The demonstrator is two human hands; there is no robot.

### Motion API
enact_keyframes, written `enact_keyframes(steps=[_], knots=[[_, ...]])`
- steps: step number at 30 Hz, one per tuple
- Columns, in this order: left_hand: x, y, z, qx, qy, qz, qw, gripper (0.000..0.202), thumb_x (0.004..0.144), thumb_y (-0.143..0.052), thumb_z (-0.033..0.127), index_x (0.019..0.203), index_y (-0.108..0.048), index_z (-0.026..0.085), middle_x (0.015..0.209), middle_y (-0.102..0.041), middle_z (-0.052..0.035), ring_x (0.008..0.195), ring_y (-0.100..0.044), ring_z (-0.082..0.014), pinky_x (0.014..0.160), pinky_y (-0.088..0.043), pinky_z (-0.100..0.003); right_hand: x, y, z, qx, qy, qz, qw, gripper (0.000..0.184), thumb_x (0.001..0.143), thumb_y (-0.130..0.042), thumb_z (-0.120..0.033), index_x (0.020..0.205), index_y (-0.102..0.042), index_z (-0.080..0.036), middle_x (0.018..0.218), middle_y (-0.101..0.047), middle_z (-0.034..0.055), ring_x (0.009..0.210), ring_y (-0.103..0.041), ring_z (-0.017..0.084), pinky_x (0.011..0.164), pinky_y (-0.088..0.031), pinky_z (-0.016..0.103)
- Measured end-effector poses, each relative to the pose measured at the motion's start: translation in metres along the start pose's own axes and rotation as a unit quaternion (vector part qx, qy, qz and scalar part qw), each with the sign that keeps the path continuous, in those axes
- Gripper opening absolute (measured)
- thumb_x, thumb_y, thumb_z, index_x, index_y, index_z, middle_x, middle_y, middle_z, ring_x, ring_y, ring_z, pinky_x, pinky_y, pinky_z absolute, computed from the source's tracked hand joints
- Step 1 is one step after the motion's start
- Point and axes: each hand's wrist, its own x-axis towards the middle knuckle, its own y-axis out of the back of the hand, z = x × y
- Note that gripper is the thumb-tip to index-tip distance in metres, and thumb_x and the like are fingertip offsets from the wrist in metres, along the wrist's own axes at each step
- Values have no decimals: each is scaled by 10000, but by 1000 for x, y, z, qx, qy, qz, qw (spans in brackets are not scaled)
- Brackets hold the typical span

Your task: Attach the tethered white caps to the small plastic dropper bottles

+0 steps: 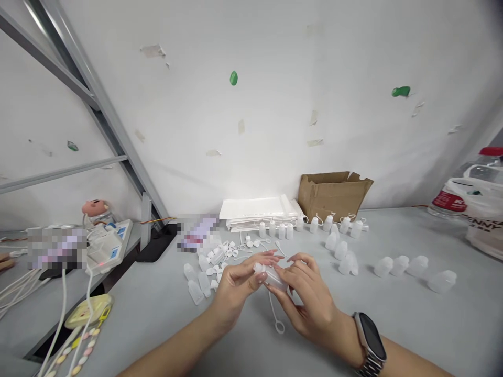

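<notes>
Both my hands meet over the grey table (393,324), pinching one small translucent plastic bottle (273,277). My left hand (236,285) grips its cap end with the fingertips. My right hand (304,298), with a watch on the wrist, wraps the bottle's body. A thin white tether with a loop (277,317) dangles from the bottle toward me. Loose bottles and white caps (212,267) lie just left of my hands.
A row of capped bottles (314,226) stands before a stack of white bags (259,212) and a brown cardboard box (332,193). More bottles (412,268) lie at the right. A large water bottle and bag (475,204) sit far right. Power strips and cables (98,251) crowd the left.
</notes>
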Motion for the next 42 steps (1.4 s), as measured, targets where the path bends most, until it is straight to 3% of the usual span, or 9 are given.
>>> enact_keyframes(steps=[6,9,13,16,20,22,28,36,42], knots=[[-1,1,4,34,-16,-50,998,195,776,-555,286,904,-690,227,1094,-633,-77,1215,-384,-264,1009,-277,-435,-2,1,-7,86,-37,-11,996,299,788,-500,-79,1078,-495,-154,673,-555,29,585,-462,147,669,-422,378],[2,3,9,58,-9,-43,997,202,771,-560,290,911,-690,222,1121,-618,-78,1228,-368,-261,1013,-273,-426,1,1,-9,179,-145,-24,973,168,814,-504,-158,975,-545,-180,699,-559,30,628,-486,151,647,-433,339],[6,6,10,25,30,-10,999,227,766,-561,338,883,-701,202,1154,-600,-85,1227,-368,-272,1016,-264,-414,10,-2,-9,402,-355,-109,837,219,830,-487,-370,746,-557,-179,607,-546,-1,564,-508,127,542,-425,260],[7,6,6,-20,87,14,996,268,771,-550,357,911,-692,179,1177,-584,-101,1182,-422,-278,956,-339,-381,11,-8,-5,533,-403,-156,727,312,811,-484,-453,733,-559,-160,584,-569,3,526,-503,115,551,-408,262],[6,3,-1,-117,166,-5,979,285,770,-536,382,894,-676,168,1187,-571,-120,636,-634,-181,588,-489,-324,4,-19,3,617,-417,-169,645,340,781,-524,-478,694,-549,-150,565,-567,3,516,-489,103,555,-374,254],[4,0,-2,-140,170,-16,975,248,766,-545,361,831,-672,158,1126,-610,-118,568,-623,-161,539,-485,-314,0,-24,6,627,-407,-170,642,342,770,-546,-471,651,-538,-150,539,-541,-12,499,-469,92,545,-358,244],[2,-5,5,-89,112,-25,989,194,754,-576,292,837,-677,149,987,-672,-101,1170,-439,-277,988,-300,-438,0,-23,7,634,-390,-182,643,347,778,-546,-456,619,-545,-148,530,-525,-19,467,-441,77,529,-330,238],[20,26,5,-86,82,56,991,496,805,-400,524,1171,-535,218,1216,-548,-93,1194,-404,-253,1004,-248,-433,15,-8,6,651,-453,-107,599,345,782,-541,-467,763,-625,-132,636,-578,30,614,-507,125,648,-376,272],[18,24,1,-23,85,13,996,409,761,-517,481,1007,-650,182,1170,-582,-103,1186,-406,-268,998,-259,-425,13,-9,4,629,-466,-155,602,363,771,-538,-489,746,-617,-135,615,-568,21,577,-500,122,635,-381,282]])
